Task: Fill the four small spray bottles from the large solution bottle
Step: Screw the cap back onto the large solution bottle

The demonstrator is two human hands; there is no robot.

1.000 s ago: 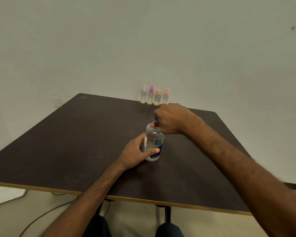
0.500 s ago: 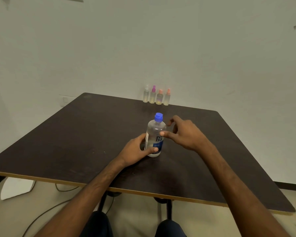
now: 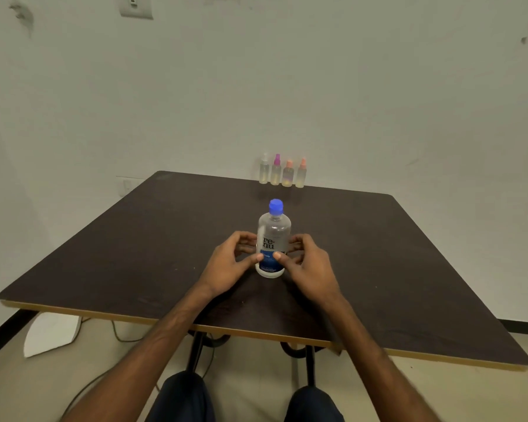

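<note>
The large solution bottle (image 3: 273, 239) is held upright near the middle of the dark table (image 3: 134, 254), with its blue cap (image 3: 276, 206) on. It is grasped low on the body from both sides: the left hand (image 3: 226, 266) and the right hand (image 3: 310, 266) are curled round it, thumbs pressed on the label. The four small spray bottles (image 3: 282, 173) are lined up at the far edge, well apart from it.

Both bare forearms reach in from the near side and converge. The left hand (image 3: 226, 266) and right hand (image 3: 310, 268) hold the large solution bottle (image 3: 273, 233) from either side, fingers curled behind it, thumbs pressed on its near face.
</note>
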